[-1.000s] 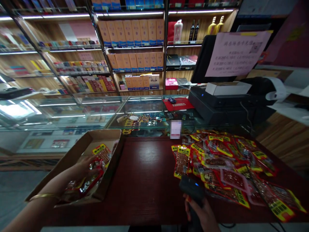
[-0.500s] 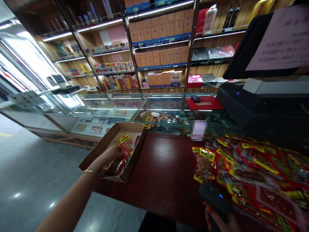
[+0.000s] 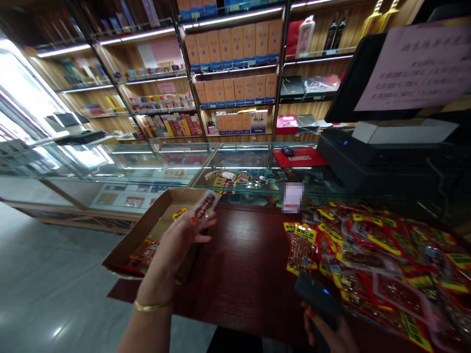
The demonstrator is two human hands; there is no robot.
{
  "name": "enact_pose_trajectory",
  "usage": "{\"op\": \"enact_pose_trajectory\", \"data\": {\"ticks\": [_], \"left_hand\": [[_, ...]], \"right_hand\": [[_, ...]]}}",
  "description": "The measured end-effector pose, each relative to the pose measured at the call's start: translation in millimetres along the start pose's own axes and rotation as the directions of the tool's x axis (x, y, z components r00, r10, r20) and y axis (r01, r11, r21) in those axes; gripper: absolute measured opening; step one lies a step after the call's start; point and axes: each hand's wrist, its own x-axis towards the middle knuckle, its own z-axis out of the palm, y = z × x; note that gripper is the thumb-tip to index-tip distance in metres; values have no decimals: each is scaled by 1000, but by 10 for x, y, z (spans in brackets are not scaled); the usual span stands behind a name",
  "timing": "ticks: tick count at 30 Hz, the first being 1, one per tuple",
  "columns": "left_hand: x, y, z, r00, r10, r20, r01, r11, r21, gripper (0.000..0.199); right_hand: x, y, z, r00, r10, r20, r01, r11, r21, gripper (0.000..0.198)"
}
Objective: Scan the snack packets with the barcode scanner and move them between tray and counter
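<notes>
My left hand point(image 3: 180, 240) is closed on a small clear snack packet point(image 3: 204, 208) with reddish-brown contents, held above the right rim of a cardboard box point(image 3: 147, 215). More snack packets point(image 3: 145, 252) lie inside that box, partly hidden by my arm. At the lower right, my right hand point(image 3: 327, 326) grips a black handheld barcode scanner point(image 3: 316, 296) with a blue light on it. Beyond the scanner lies a yellow-and-red snack packet point(image 3: 301, 247), at the left edge of a large pile of similar packets point(image 3: 375, 260).
The dark red wooden tabletop point(image 3: 243, 264) meets a glass display counter point(image 3: 165, 162). A monitor point(image 3: 342, 98) with a paper sheet stands at the right above a black cash drawer unit point(image 3: 382, 166). A mouse point(image 3: 287, 151) rests on a red mat point(image 3: 309, 158). Stocked shelves line the wall.
My left hand has come up out of the cardboard box and moved right, with a clear packet in it. My right hand keeps the scanner in nearly the same place. The view has shifted slightly.
</notes>
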Motion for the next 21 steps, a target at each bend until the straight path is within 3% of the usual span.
{"op": "enact_pose_trajectory", "data": {"ticks": [2,4,8,10,14,19,21], "left_hand": [[8,-340,286,989,-102,105,112,989,-97,39],[24,-702,503,974,-183,135,199,974,-112,35],[41,-1196,679,943,-300,145,311,948,-60,54],[42,-1302,654,952,-275,133,278,960,-4,65],[32,-1387,549,987,-103,123,80,981,178,45],[8,-1443,538,986,-147,85,135,983,128,51],[2,-1442,552,989,-143,44,136,980,143,54]], "right_hand": [[-5,-10,7,1000,-29,6,29,1000,-1,59],[-3,-7,2,998,-65,18,65,998,-15,59],[24,40,-43,997,-57,61,59,998,-37,59],[34,58,-54,995,-55,78,58,998,-36,56],[37,39,-17,997,-54,59,57,997,-49,56],[31,-5,25,999,-9,51,19,981,-195,63],[-6,-37,35,998,-45,40,55,958,-281,62]]}}
